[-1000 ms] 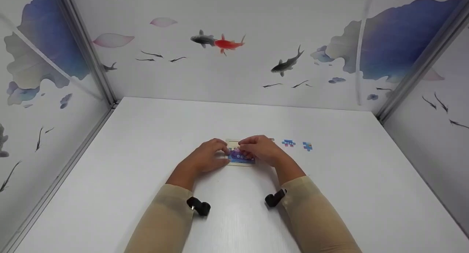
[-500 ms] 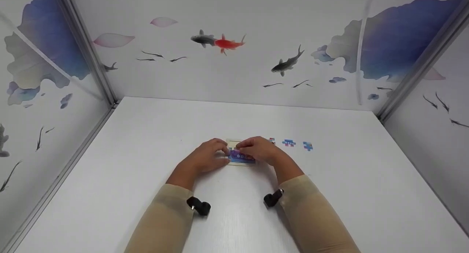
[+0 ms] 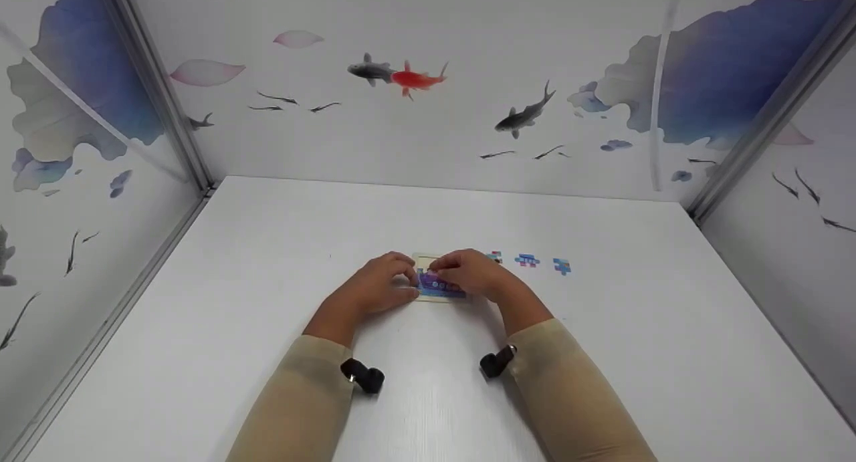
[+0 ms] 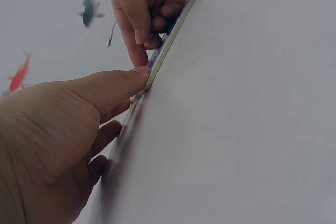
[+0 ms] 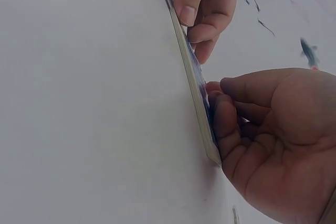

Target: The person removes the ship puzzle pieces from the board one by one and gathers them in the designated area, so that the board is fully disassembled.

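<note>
A small jigsaw puzzle board (image 3: 441,293) with a pale frame lies flat on the white table, showing a purple and blue picture. My left hand (image 3: 384,285) holds its left edge, thumb on the near corner and fingers along the side. Over the upper middle of the picture, my right hand (image 3: 473,273) has thumb and forefinger together on a small puzzle piece (image 3: 433,272), mostly covered by the fingertips. In the right wrist view the other fingers of the right hand (image 5: 278,135) curl against the board's face (image 5: 198,80).
Right of the board lie loose puzzle pieces: one partly behind the right hand (image 3: 495,256), a blue one (image 3: 527,260) and another blue one (image 3: 562,266). White panels printed with fish (image 3: 418,81) enclose the table (image 3: 301,221) at the back and sides.
My right hand has shifted slightly left over the board, and more of the nearest loose piece shows behind it. The left hand stays at the board's left edge.
</note>
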Demonstrator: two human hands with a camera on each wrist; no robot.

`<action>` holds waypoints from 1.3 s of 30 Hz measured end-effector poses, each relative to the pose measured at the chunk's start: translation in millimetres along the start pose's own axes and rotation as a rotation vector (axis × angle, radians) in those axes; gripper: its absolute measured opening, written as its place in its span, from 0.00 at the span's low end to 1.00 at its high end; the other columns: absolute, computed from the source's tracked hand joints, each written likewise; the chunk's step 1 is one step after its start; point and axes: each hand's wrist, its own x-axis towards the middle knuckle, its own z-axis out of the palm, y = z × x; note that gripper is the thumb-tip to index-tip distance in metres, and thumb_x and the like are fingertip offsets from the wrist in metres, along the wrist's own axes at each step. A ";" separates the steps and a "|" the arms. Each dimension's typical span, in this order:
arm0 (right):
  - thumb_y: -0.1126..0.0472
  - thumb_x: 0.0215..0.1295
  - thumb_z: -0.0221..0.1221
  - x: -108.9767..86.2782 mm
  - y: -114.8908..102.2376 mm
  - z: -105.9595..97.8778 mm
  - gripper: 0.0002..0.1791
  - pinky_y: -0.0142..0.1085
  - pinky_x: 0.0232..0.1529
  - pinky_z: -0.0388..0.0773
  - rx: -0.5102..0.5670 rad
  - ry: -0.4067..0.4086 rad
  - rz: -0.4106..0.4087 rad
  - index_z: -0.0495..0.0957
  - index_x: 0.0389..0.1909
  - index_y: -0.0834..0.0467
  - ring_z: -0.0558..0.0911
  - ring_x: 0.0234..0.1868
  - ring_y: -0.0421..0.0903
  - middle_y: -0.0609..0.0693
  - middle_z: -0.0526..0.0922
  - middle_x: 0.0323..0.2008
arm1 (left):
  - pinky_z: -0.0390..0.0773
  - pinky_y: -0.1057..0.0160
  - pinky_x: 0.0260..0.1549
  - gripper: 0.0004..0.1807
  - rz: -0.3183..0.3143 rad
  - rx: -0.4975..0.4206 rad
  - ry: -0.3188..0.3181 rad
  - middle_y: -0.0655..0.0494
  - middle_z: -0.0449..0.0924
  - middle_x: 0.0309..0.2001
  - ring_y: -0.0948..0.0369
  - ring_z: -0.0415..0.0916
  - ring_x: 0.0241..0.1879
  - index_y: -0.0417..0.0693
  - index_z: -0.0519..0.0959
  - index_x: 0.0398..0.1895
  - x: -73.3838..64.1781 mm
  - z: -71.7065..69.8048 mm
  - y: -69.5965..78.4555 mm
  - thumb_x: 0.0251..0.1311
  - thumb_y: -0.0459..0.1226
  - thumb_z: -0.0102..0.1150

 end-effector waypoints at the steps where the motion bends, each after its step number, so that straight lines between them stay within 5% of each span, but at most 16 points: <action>1: 0.52 0.80 0.60 -0.3 0.6 0.0 0.15 0.51 0.72 0.74 0.016 -0.001 0.002 0.87 0.61 0.39 0.79 0.63 0.48 0.46 0.84 0.66 | 0.64 0.46 0.82 0.07 0.000 -0.002 0.000 0.56 0.74 0.75 0.49 0.66 0.80 0.60 0.85 0.48 0.0 -0.1 0.2 0.71 0.47 0.67; 12: 0.53 0.78 0.63 1.4 9.4 1.9 0.12 0.48 0.71 0.76 0.143 0.053 -0.002 0.89 0.54 0.36 0.79 0.63 0.49 0.45 0.86 0.62 | 0.64 0.46 0.82 0.08 0.005 0.002 0.005 0.56 0.74 0.74 0.49 0.66 0.80 0.59 0.85 0.49 0.4 0.4 0.6 0.72 0.47 0.67; 31: 0.61 0.72 0.68 2.0 6.7 4.2 0.08 0.35 0.49 0.78 0.204 0.075 -0.026 0.90 0.46 0.45 0.79 0.46 0.45 0.46 0.87 0.45 | 0.64 0.45 0.81 0.07 0.026 -0.015 0.005 0.54 0.74 0.74 0.48 0.66 0.80 0.57 0.86 0.47 0.8 -2.3 0.2 0.71 0.46 0.68; 39: 0.57 0.73 0.68 1.8 5.5 6.2 0.07 0.38 0.54 0.78 0.212 0.094 0.013 0.89 0.47 0.43 0.80 0.49 0.47 0.47 0.87 0.47 | 0.62 0.45 0.82 0.08 -0.010 -0.023 0.000 0.56 0.74 0.75 0.48 0.65 0.81 0.59 0.86 0.47 -0.8 -1.6 2.6 0.70 0.46 0.68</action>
